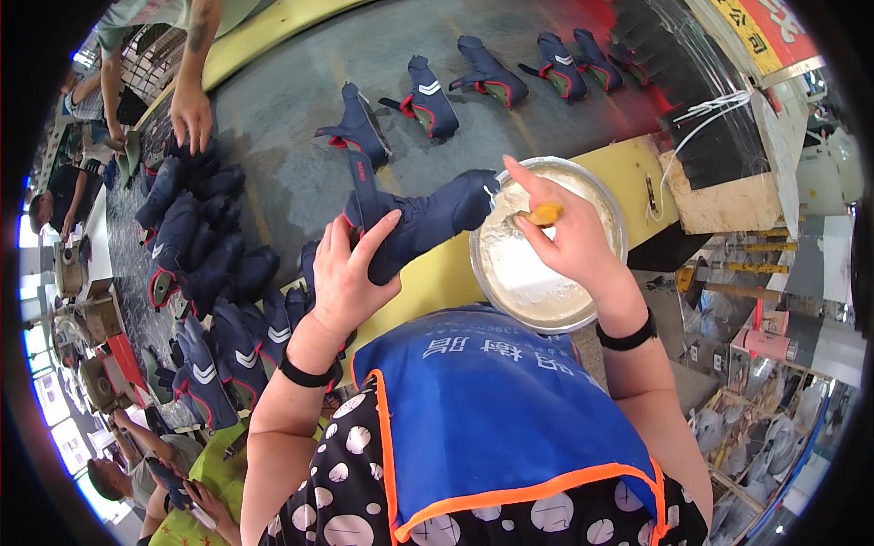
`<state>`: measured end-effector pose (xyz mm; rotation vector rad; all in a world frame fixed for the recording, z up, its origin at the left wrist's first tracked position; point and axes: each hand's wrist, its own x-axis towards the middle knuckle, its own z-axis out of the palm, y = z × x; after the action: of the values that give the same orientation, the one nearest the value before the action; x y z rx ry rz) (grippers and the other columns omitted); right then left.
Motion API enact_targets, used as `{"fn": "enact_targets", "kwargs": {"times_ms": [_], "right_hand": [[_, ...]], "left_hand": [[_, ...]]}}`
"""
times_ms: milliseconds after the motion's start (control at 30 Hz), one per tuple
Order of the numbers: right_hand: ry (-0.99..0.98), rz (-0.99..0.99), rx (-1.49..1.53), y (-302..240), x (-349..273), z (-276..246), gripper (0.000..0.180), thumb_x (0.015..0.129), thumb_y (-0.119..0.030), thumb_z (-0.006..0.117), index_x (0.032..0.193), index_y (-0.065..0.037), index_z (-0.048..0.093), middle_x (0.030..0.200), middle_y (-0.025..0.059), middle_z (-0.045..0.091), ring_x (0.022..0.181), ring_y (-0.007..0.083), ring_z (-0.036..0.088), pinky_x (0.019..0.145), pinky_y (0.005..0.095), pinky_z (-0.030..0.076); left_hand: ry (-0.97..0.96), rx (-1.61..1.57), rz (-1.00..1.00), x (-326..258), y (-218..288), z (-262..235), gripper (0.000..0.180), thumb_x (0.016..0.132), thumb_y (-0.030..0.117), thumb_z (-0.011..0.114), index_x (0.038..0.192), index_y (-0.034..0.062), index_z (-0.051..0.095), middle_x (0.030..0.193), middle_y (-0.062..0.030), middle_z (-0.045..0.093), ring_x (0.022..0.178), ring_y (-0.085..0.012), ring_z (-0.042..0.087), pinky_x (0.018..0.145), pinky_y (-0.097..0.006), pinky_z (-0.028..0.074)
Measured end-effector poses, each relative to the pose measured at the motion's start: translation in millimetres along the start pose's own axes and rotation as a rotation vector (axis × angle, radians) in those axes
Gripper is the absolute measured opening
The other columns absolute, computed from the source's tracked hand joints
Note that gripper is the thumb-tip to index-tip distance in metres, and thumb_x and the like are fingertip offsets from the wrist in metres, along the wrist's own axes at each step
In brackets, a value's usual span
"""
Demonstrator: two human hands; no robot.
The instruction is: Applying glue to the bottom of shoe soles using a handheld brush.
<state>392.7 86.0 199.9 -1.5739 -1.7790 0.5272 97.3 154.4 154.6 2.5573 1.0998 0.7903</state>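
Note:
My left hand (344, 278) is closed around the ankle end of a navy blue shoe upper (428, 218), its toe pointing right. A strap with small red marking stands up beside my fingers. White paste shows at the toe's edge, close to the bowl. In my right hand (583, 241) a small brush with a yellow handle (546, 214) is pinched, the index finger stretched toward the toe. Below that hand is a round metal bowl (623, 246) holding white paste (528, 268). The brush's bristles are mostly hidden by my fingers.
Several navy uppers with red trim (432, 100) stand in a row along the grey conveyor belt (291, 82). More uppers (196, 218) are heaped at left. A co-worker's hand (191, 111) reaches over that heap. A yellow ledge (642, 177) edges the belt; a white cord (669, 173) hangs at right.

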Motion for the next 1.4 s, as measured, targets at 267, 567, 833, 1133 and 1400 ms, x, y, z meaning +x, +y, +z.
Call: {"fn": "enact_targets", "kwargs": {"times_ms": [267, 567, 833, 1133, 1400], "right_hand": [[-0.209, -0.068, -0.107, -10, -4, -10, 0.074, 0.079, -0.002, 0.061, 0.144, -0.034, 0.051, 0.075, 0.0076, 0.053, 0.069, 0.0278, 0.056, 0.062, 0.0368, 0.046], [-0.182, -0.216, -0.191, -24, -17, 11, 0.081, 0.072, -0.001, 0.062, 0.144, -0.036, 0.052, 0.070, 0.0050, 0.043, 0.065, 0.0233, 0.052, 0.058, 0.0355, 0.045], [-0.178, -0.323, -0.427, -49, -4, 48, 0.076, 0.073, -0.004, 0.063, 0.143, -0.031, 0.054, 0.072, 0.0038, 0.046, 0.065, 0.0227, 0.054, 0.057, 0.0357, 0.047], [-0.336, -0.312, -0.586, -38, -2, 48, 0.076, 0.075, -0.006, 0.061, 0.143, -0.037, 0.052, 0.073, 0.0055, 0.049, 0.065, 0.0235, 0.056, 0.055, 0.0366, 0.047], [0.268, 0.310, 0.140, 22, -11, 16, 0.048, 0.087, -0.002, 0.071, 0.133, -0.010, 0.062, 0.086, 0.0011, 0.058, 0.068, 0.0088, 0.052, 0.062, 0.0207, 0.043]], "left_hand": [[-0.113, -0.302, -0.063, -6, 13, -14, 0.083, 0.056, 0.008, 0.077, 0.135, 0.0093, 0.053, 0.108, -0.0213, 0.056, 0.096, -0.0407, 0.059, 0.092, -0.045, 0.050], [-0.198, -1.330, -0.561, -17, 8, -2, 0.093, 0.074, 0.009, 0.070, 0.153, 0.0060, 0.022, 0.141, -0.0149, 0.046, 0.127, -0.0234, 0.049, 0.110, -0.035, 0.036], [-0.275, -1.593, -0.741, -21, 20, -1, 0.087, 0.081, 0.007, 0.062, 0.155, 0.0088, 0.016, 0.142, -0.0153, 0.044, 0.127, -0.0244, 0.050, 0.105, -0.036, 0.043], [-0.108, -1.721, -0.914, -26, -10, 11, 0.075, 0.083, 0.023, 0.059, 0.151, 0.0041, 0.031, 0.137, -0.0190, 0.053, 0.121, -0.0281, 0.057, 0.098, -0.039, 0.051], [-0.096, -1.466, -1.547, 3, -146, 35, 0.050, 0.090, 0.046, 0.056, 0.121, 0.0078, 0.060, 0.105, -0.0127, 0.066, 0.099, -0.0315, 0.065, 0.075, -0.051, 0.053]]}}
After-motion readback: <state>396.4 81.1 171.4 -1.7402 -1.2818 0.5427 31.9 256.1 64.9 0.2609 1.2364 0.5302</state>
